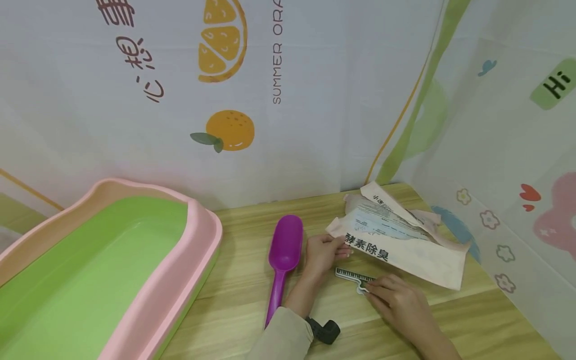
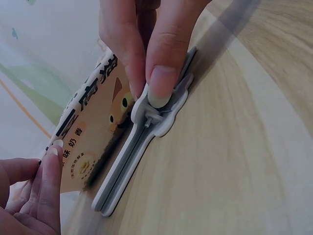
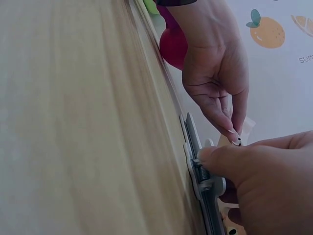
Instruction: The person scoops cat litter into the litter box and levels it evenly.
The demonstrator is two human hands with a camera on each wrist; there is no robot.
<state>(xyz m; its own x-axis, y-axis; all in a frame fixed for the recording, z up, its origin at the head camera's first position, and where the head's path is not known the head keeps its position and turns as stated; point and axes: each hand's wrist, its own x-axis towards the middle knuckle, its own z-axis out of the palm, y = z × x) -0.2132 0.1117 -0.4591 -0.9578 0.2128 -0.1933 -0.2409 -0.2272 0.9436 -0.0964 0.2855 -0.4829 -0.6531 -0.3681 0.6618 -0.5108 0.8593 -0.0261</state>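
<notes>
A cream cat litter bag (image 1: 405, 255) with black lettering lies at the right, its open top folded over. My left hand (image 1: 321, 252) pinches the bag's near left edge between thumb and fingers, as the left wrist view also shows at the printed bag edge (image 2: 73, 171). In my right hand (image 1: 400, 302), thumb and finger pinch the handle of a long sealing clip (image 1: 353, 275). The clip (image 2: 122, 166) lies low over the tabletop, beside the bag, and its spring (image 3: 201, 171) shows in the right wrist view.
A purple scoop (image 1: 285, 245) lies left of my left arm. Farther left stands a green litter box (image 1: 135, 245) with a pink rim (image 1: 198, 240). Printed white curtains (image 1: 306, 140) hang behind and to the right of the wooden tabletop (image 1: 243, 300).
</notes>
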